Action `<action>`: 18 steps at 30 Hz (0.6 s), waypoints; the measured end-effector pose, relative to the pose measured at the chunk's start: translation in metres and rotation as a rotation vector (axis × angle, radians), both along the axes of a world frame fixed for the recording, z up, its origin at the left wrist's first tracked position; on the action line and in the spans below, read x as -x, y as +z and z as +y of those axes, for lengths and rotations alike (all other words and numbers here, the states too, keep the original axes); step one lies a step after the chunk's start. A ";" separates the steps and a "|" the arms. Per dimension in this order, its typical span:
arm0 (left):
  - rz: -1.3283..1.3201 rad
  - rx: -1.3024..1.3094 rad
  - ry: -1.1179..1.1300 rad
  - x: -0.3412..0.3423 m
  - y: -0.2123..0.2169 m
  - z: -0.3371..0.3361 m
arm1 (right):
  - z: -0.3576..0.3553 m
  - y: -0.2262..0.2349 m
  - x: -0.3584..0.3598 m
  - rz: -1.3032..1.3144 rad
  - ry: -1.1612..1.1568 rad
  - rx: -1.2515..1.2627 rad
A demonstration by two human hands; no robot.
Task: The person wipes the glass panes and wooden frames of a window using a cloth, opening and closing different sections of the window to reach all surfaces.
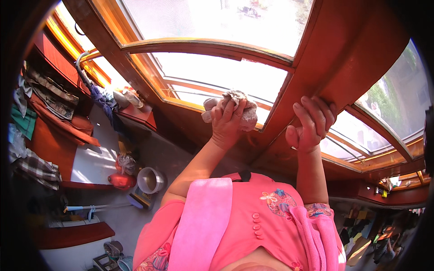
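Observation:
My left hand (224, 126) is closed around a crumpled greyish cloth (249, 118), which bulges out on both sides of the fingers. The cloth is up against the lower part of a wood-framed window (203, 67), near its bottom right corner; whether it presses on the glass or the frame I cannot tell. To the right, my right hand (312, 122) is raised with nothing in it, its fingers loosely bent and the thumb apart. It is at the broad red-brown wooden post (334, 58) between two windows, and its fingertips seem to rest on that post.
An umbrella (105, 101) with a curved grey handle hangs at the left, beside bottles on a ledge (135, 114). On the floor are a pale bucket (150, 180) and a red shiny object (122, 180). Folded clothes (54, 97) lie far left; another window (398, 90) stands right.

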State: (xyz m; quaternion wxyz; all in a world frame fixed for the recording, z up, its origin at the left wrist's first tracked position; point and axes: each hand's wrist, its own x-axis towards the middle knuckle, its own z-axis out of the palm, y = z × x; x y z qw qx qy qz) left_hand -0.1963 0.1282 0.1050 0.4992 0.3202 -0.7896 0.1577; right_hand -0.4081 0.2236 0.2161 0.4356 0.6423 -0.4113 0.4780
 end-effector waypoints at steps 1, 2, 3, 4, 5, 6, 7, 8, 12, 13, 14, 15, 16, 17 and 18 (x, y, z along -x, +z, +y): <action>-0.016 -0.018 0.018 -0.006 -0.004 -0.002 | -0.001 0.000 0.000 0.002 0.002 0.003; -0.015 -0.018 0.024 -0.006 -0.006 -0.006 | -0.001 0.001 0.000 0.004 0.003 0.007; 0.014 -0.015 0.038 -0.003 0.015 -0.008 | -0.001 0.000 0.002 0.006 0.004 0.002; 0.043 -0.013 0.060 -0.001 0.037 -0.010 | -0.002 -0.002 0.003 0.011 -0.002 0.001; 0.115 0.005 0.037 0.003 0.060 -0.014 | -0.002 -0.001 0.003 0.017 -0.007 0.002; 0.174 0.034 0.005 0.007 0.079 -0.018 | -0.001 -0.001 0.003 0.024 -0.001 -0.001; 0.231 0.067 -0.023 0.010 0.090 -0.022 | -0.001 0.000 0.003 0.025 -0.013 0.002; 0.260 0.071 -0.016 0.014 0.087 -0.025 | 0.000 0.001 0.002 0.025 -0.027 0.005; 0.133 -0.041 0.019 0.008 0.032 -0.010 | -0.001 0.001 0.002 0.036 -0.020 0.001; 0.130 -0.013 0.064 0.007 0.003 -0.012 | 0.000 0.002 0.001 0.036 -0.011 0.006; 0.110 -0.031 0.064 0.001 -0.015 -0.012 | -0.002 0.002 0.001 0.041 -0.012 0.006; 0.092 -0.051 0.054 -0.004 -0.011 -0.009 | -0.002 0.001 0.002 0.047 -0.022 0.005; 0.067 -0.014 0.040 -0.007 -0.006 -0.011 | -0.001 0.000 0.004 0.059 -0.026 -0.002; 0.067 -0.010 0.038 -0.009 0.002 -0.017 | -0.002 0.001 0.005 0.059 -0.027 0.002; 0.091 0.002 0.047 -0.011 0.020 -0.021 | 0.000 0.001 0.005 0.063 -0.035 -0.007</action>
